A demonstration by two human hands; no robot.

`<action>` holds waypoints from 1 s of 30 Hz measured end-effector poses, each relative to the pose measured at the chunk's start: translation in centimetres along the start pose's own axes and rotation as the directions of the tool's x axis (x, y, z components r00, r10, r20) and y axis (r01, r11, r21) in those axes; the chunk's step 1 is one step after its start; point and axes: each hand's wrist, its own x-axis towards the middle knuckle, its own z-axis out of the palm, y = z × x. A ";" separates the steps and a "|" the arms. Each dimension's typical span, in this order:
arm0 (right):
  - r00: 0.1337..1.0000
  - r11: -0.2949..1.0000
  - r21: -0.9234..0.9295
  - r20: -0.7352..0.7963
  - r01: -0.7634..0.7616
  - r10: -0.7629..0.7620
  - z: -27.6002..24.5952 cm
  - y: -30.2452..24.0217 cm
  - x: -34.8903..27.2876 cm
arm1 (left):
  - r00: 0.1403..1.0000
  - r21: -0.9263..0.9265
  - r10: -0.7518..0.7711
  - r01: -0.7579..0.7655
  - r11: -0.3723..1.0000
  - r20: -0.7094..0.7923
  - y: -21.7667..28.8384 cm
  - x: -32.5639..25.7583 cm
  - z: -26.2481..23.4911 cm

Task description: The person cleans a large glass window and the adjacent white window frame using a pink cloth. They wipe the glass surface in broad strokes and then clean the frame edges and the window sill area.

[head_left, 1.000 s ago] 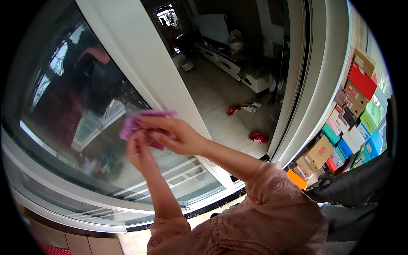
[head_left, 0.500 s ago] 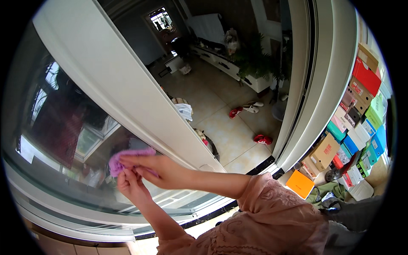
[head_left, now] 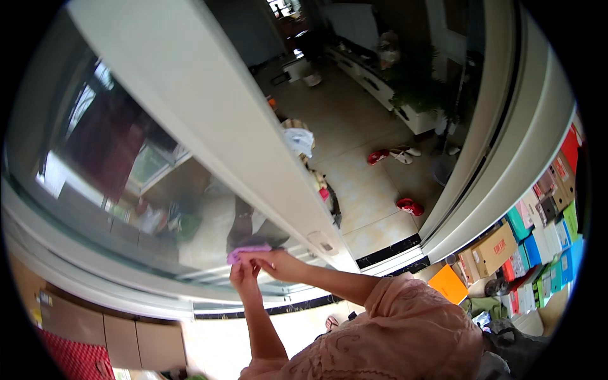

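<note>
A crumpled purple cloth (head_left: 249,253) lies against the lower part of a glass sliding door (head_left: 196,234), close to its white frame. My right hand (head_left: 282,265) holds the cloth from above, its fingers bent over it and partly hidden. Just below, my left hand (head_left: 244,277) has its fingers closed at the lower edge of the cloth, and the two hands touch or nearly touch. Dim reflections show in the glass around the cloth.
The door's white upright frame (head_left: 190,107) stands beside an open doorway. Beyond it, red shoes (head_left: 410,206) lie on the tiled floor (head_left: 361,190) near a white cabinet (head_left: 380,82). Stacked shoe boxes (head_left: 538,221) and an orange box (head_left: 448,284) are on the right.
Both hands have moved down the glass with the purple cloth, nearer the door's bottom. My view has shifted, bringing more of the low cabinets at the lower left into sight.
</note>
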 end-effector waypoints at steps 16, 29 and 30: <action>0.891 0.874 0.204 -0.210 0.442 -0.402 0.2 -11.1 10.5 | 0.885 -0.199 0.438 -0.407 0.892 0.155 13.9 7.7 3.1; 0.951 0.915 0.341 -0.285 0.216 -0.119 4.7 -4.2 6.8 | 0.927 -0.076 0.180 -0.164 0.984 0.328 7.4 7.3 -3.6; 0.956 0.913 0.354 -0.274 0.201 -0.104 5.1 -3.2 6.4 | 0.930 -0.017 0.151 -0.154 0.988 0.335 6.5 7.3 -4.4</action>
